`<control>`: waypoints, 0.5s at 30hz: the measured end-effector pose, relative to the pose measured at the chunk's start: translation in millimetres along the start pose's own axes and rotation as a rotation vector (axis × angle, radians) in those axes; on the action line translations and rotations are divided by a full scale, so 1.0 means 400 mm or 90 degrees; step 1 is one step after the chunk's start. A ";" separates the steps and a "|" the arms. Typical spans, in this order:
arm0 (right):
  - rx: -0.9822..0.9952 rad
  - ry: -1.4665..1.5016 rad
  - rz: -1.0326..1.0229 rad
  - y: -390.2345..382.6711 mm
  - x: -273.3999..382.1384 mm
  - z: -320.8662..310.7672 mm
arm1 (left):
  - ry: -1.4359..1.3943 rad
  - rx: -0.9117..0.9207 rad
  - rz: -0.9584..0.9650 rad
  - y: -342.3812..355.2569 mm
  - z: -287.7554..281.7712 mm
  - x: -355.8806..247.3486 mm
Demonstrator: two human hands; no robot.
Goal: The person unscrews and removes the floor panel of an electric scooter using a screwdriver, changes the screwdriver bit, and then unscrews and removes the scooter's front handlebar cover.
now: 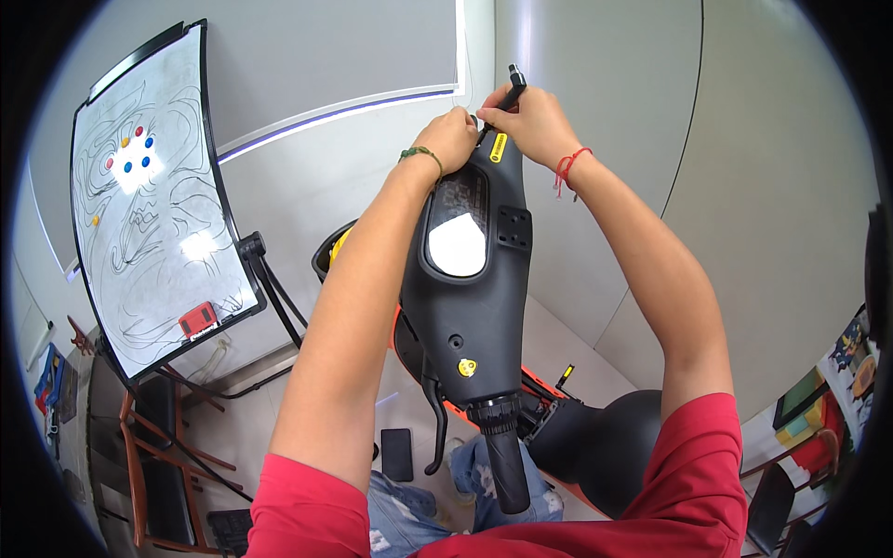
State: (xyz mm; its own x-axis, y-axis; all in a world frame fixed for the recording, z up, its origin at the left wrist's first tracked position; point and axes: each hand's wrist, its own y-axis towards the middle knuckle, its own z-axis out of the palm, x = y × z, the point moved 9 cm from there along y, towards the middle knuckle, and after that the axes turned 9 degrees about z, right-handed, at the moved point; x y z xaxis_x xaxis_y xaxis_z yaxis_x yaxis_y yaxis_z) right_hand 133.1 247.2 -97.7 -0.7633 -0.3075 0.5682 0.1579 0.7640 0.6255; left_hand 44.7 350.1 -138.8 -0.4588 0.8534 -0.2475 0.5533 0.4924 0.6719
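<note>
At the far end of a scooter's black handlebar housing (470, 321), both of my hands are close together. My right hand (538, 126) pinches a slim black rod-like tool (510, 93) with a silvery upper end; it tilts down toward the housing. Beside it, my left hand (448, 139) is closed at the housing's far left edge, and what its fingers hold is hidden. Between my forearms lies the glossy display (458, 228), bright with glare. At the near end are a black rubber grip (508, 470) and a curved brake lever (435, 423).
Left stands a whiteboard (153, 205) with magnets and a red eraser (197, 320). Wooden-framed chairs (167, 493) are below it. A black phone (396, 454) lies below the handlebar. The scooter's black seat (609, 442) is at lower right. A grey wall (595, 186) rises behind my right hand.
</note>
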 end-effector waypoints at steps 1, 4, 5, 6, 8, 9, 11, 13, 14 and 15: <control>0.011 -0.014 0.008 -0.002 0.003 0.002 | -0.032 -0.014 0.015 0.001 -0.004 -0.004; 0.001 -0.026 0.008 0.001 -0.002 0.000 | -0.092 -0.010 0.031 0.001 -0.006 -0.019; 0.001 -0.026 0.008 0.000 -0.002 -0.002 | -0.119 0.008 0.033 0.000 -0.001 -0.026; -0.004 -0.017 0.008 -0.001 -0.001 -0.002 | -0.119 0.008 0.031 0.000 0.001 -0.018; -0.008 -0.008 0.007 -0.001 0.000 0.001 | -0.147 0.005 0.058 0.000 0.006 -0.015; -0.007 -0.010 0.007 -0.001 0.000 0.000 | -0.147 0.005 0.058 0.000 0.005 -0.016; -0.006 -0.011 0.007 -0.002 0.005 0.000 | -0.048 -0.003 0.038 0.000 0.001 -0.010; -0.003 -0.047 0.011 -0.004 0.011 0.000 | -0.028 -0.002 0.044 0.000 -0.001 -0.016; -0.003 -0.048 0.012 -0.003 0.009 0.000 | -0.008 -0.002 0.049 0.000 -0.002 -0.019; -0.002 -0.046 0.006 -0.001 0.009 0.003 | -0.008 -0.002 0.049 0.000 -0.002 -0.018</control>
State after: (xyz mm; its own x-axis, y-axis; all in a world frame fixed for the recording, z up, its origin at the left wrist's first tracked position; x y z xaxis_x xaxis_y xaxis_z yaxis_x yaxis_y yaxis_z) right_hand 129.7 246.4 -96.6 -0.8050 -0.2581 0.5342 0.1671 0.7653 0.6216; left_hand 47.4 343.6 -136.6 -0.4058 0.8909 -0.2039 0.5840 0.4244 0.6920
